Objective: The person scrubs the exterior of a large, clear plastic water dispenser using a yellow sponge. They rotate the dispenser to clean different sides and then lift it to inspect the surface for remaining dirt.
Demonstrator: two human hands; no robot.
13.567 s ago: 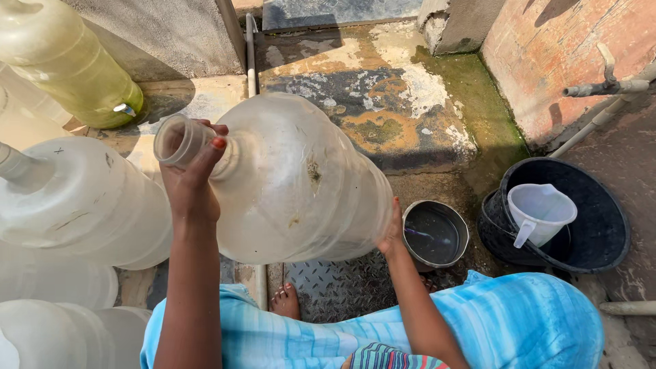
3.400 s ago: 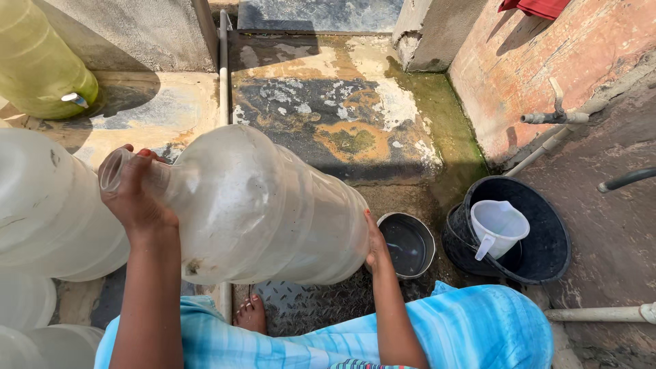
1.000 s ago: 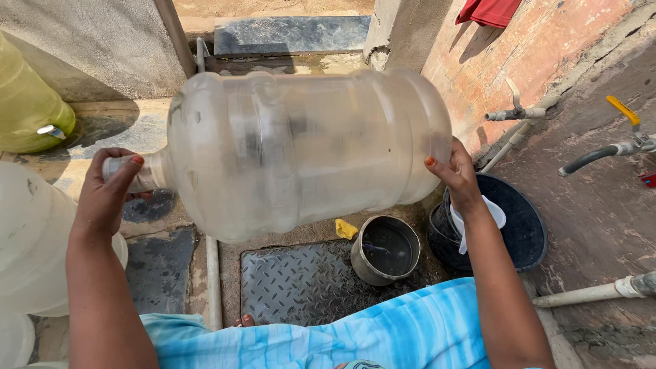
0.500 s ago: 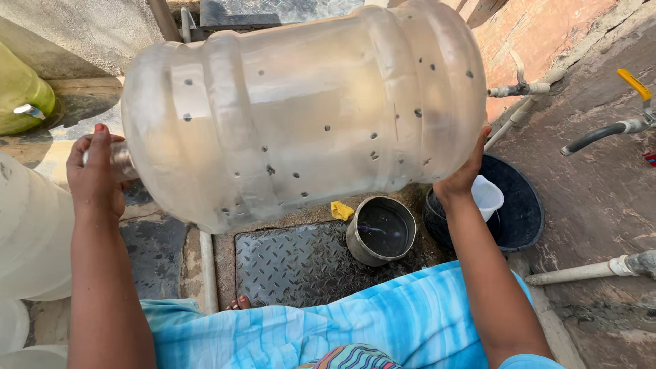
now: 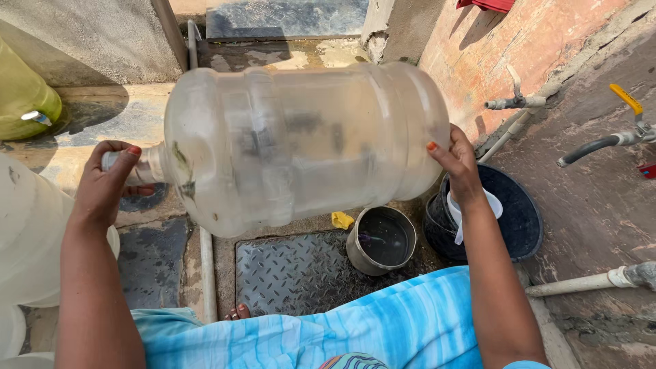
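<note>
A large clear plastic water jug [image 5: 301,147] lies on its side in the air in front of me, neck to the left, base to the right. My left hand [image 5: 106,184] is wrapped around the neck and mouth. My right hand [image 5: 456,162] presses flat against the base. The jug's wall is cloudy, with dark specks and a greenish smear near the shoulder. Below it a small round metal tin [image 5: 383,239] holds dark water.
A black basin [image 5: 523,219] with a white jug inside sits at the right. Taps [image 5: 516,101] and a yellow-handled valve [image 5: 625,102] stick out of the right wall. More clear jugs [image 5: 31,232] stand at the left, a yellow-green one [image 5: 24,102] behind. A metal chequer plate [image 5: 287,273] lies below.
The jug has swung from a tilt to level and dropped lower, away from the camera. Both hands kept their hold on neck and base.
</note>
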